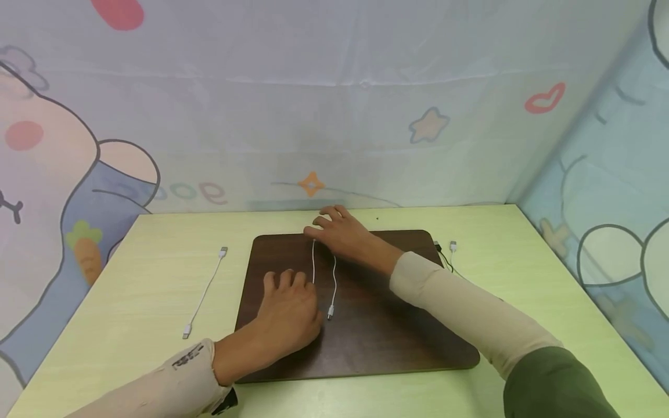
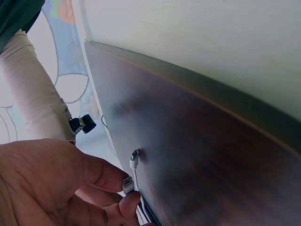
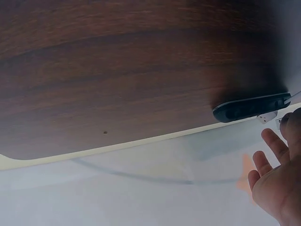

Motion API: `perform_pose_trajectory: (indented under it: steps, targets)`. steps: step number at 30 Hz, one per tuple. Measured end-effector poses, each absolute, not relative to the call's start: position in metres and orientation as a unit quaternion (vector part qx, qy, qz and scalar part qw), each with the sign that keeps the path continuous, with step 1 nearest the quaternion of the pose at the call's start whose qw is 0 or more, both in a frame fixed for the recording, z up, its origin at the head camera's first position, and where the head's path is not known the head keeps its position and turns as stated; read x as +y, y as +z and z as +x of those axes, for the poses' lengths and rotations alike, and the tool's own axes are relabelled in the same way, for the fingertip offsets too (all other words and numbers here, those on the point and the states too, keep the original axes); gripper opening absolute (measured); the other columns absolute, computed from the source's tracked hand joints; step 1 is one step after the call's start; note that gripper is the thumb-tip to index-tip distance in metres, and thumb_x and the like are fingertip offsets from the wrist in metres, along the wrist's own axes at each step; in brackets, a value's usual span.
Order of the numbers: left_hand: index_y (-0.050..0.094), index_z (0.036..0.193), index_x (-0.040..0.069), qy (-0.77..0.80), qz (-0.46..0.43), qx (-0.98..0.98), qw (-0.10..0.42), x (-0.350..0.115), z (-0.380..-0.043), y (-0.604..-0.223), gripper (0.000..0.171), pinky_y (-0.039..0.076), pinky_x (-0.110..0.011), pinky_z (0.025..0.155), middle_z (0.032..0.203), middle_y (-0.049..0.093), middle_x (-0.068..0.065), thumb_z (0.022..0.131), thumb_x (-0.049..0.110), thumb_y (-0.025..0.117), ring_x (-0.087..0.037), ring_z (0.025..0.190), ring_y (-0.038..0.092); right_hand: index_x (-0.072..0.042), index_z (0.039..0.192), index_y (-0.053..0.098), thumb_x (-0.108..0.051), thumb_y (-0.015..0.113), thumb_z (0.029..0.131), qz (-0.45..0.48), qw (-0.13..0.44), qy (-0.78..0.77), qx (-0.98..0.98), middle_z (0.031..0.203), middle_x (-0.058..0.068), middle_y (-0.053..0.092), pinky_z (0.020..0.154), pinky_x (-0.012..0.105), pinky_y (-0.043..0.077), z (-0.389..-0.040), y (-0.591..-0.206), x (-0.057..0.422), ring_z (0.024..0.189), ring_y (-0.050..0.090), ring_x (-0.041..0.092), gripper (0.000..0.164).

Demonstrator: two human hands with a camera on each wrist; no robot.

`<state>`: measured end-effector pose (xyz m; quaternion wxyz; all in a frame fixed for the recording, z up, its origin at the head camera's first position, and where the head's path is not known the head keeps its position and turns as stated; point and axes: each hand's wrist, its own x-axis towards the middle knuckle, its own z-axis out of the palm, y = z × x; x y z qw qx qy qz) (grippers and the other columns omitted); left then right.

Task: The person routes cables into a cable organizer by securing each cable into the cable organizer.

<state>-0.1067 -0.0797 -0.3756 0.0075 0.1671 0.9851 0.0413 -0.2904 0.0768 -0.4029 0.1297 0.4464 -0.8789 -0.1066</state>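
My left hand is over the left half of a dark brown board. Its thumb and a finger pinch the small plug of a white USB cable. My right hand reaches to the board's far edge. In the right wrist view, a metal USB plug shows at its thumb and forefinger, while the other fingers are spread loosely. Close by lies a slim black USB hub with a white plug at its side. A second white cable lies on the board, its small plug toward me.
Left of the board, a white USB cable lies on the pale table. Beyond the board's right edge are a black cable plug and another white USB plug. A printed cloth hangs behind the table.
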Motion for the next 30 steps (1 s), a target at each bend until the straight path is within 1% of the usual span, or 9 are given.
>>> perform_pose_trajectory:
  steps: [4, 8, 11, 13, 17, 20, 24, 27, 30]
  targets:
    - [0.075, 0.102, 0.000, 0.037, 0.167, 0.985, 0.010, -0.075, -0.107, -0.376, 0.028, 0.035, -0.069, 0.112, 0.107, 0.063, -0.015, 0.102, 0.028, 0.079, -0.045, 0.130, 0.057, -0.026, 0.146, 0.058, -0.008, 0.058, 0.117, 0.443, 0.131, -0.114, -0.880, 0.154, 0.006, 0.070, 0.128, 0.056, 0.045, -0.290, -0.404, 0.081, 0.156, 0.055, 0.037, 0.034]
    - [0.076, 0.105, 0.000, 0.035, 0.165, 0.986, 0.009, -0.070, -0.108, -0.374, 0.030, 0.035, -0.068, 0.111, 0.107, 0.062, -0.014, 0.103, 0.030, 0.079, -0.043, 0.126, 0.057, -0.026, 0.145, 0.058, -0.010, 0.057, 0.118, 0.439, 0.139, -0.117, -0.880, 0.153, 0.005, 0.071, 0.128, 0.055, 0.045, -0.289, -0.404, 0.084, 0.155, 0.056, 0.037, 0.032]
    - [0.075, 0.103, 0.001, 0.035, 0.167, 0.985, 0.005, -0.068, -0.108, -0.374, 0.028, 0.035, -0.068, 0.110, 0.104, 0.061, -0.013, 0.103, 0.029, 0.079, -0.042, 0.123, 0.057, -0.026, 0.145, 0.059, -0.010, 0.057, 0.118, 0.437, 0.146, -0.119, -0.879, 0.152, 0.005, 0.071, 0.128, 0.055, 0.046, -0.288, -0.404, 0.086, 0.155, 0.056, 0.037, 0.032]
    - [0.075, 0.102, 0.002, 0.035, 0.169, 0.985, 0.003, -0.066, -0.108, -0.374, 0.026, 0.035, -0.067, 0.109, 0.105, 0.062, -0.014, 0.102, 0.027, 0.078, -0.042, 0.123, 0.057, -0.026, 0.145, 0.059, -0.012, 0.057, 0.118, 0.437, 0.149, -0.118, -0.879, 0.152, 0.004, 0.071, 0.127, 0.055, 0.046, -0.288, -0.404, 0.087, 0.154, 0.057, 0.037, 0.030]
    - [0.074, 0.101, 0.004, 0.034, 0.173, 0.984, 0.002, -0.064, -0.108, -0.375, 0.024, 0.035, -0.067, 0.109, 0.109, 0.063, -0.014, 0.102, 0.027, 0.079, -0.042, 0.126, 0.057, -0.025, 0.143, 0.059, -0.018, 0.063, 0.116, 0.435, 0.143, -0.109, -0.882, 0.152, 0.005, 0.071, 0.128, 0.056, 0.045, -0.288, -0.405, 0.091, 0.154, 0.057, 0.037, 0.028]
    - [0.074, 0.104, 0.003, 0.036, 0.175, 0.984, 0.001, -0.063, -0.108, -0.376, 0.025, 0.035, -0.067, 0.109, 0.112, 0.064, -0.014, 0.102, 0.028, 0.080, -0.043, 0.130, 0.057, -0.025, 0.142, 0.059, -0.020, 0.066, 0.114, 0.434, 0.139, -0.104, -0.884, 0.152, 0.005, 0.071, 0.128, 0.056, 0.045, -0.288, -0.405, 0.095, 0.155, 0.056, 0.038, 0.029]
    - [0.074, 0.104, 0.004, 0.041, 0.180, 0.983, -0.002, -0.061, -0.109, -0.376, 0.023, 0.035, -0.066, 0.109, 0.111, 0.064, -0.014, 0.102, 0.026, 0.079, -0.044, 0.130, 0.057, -0.025, 0.143, 0.059, -0.018, 0.066, 0.114, 0.433, 0.141, -0.105, -0.884, 0.152, 0.005, 0.071, 0.127, 0.056, 0.046, -0.288, -0.404, 0.098, 0.154, 0.056, 0.038, 0.030]
    - [0.074, 0.103, 0.005, 0.045, 0.185, 0.982, -0.005, -0.058, -0.110, -0.376, 0.020, 0.036, -0.066, 0.109, 0.109, 0.063, -0.013, 0.102, 0.025, 0.077, -0.044, 0.128, 0.057, -0.025, 0.143, 0.059, -0.014, 0.064, 0.115, 0.432, 0.143, -0.103, -0.884, 0.152, 0.004, 0.071, 0.127, 0.056, 0.046, -0.287, -0.403, 0.101, 0.154, 0.056, 0.037, 0.031]
    - [0.074, 0.105, 0.004, 0.046, 0.186, 0.982, -0.004, -0.056, -0.112, -0.376, 0.021, 0.036, -0.066, 0.110, 0.110, 0.063, -0.014, 0.102, 0.025, 0.077, -0.044, 0.129, 0.056, -0.025, 0.143, 0.060, -0.013, 0.064, 0.115, 0.433, 0.144, -0.098, -0.884, 0.151, 0.005, 0.071, 0.127, 0.056, 0.046, -0.287, -0.402, 0.103, 0.154, 0.056, 0.037, 0.031]
